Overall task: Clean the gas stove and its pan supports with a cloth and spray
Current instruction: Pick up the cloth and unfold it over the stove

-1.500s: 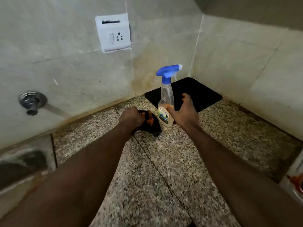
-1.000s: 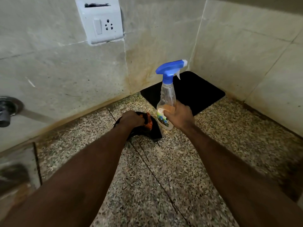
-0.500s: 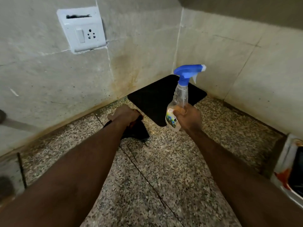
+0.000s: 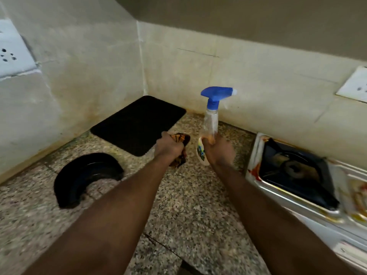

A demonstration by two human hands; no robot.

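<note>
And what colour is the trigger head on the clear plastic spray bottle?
Blue, with a white nozzle tip, on the clear plastic spray bottle; seen in the head view.

One head-worn, wide-angle camera looks forward and down from above a speckled counter (image 4: 188,205), facing the corner where two tiled walls (image 4: 89,62) meet. Both forearms reach in from the bottom edge, close to the lens. The stove (image 4: 294,175) sits at the right edge, partly cut off. No second view is given.
</note>
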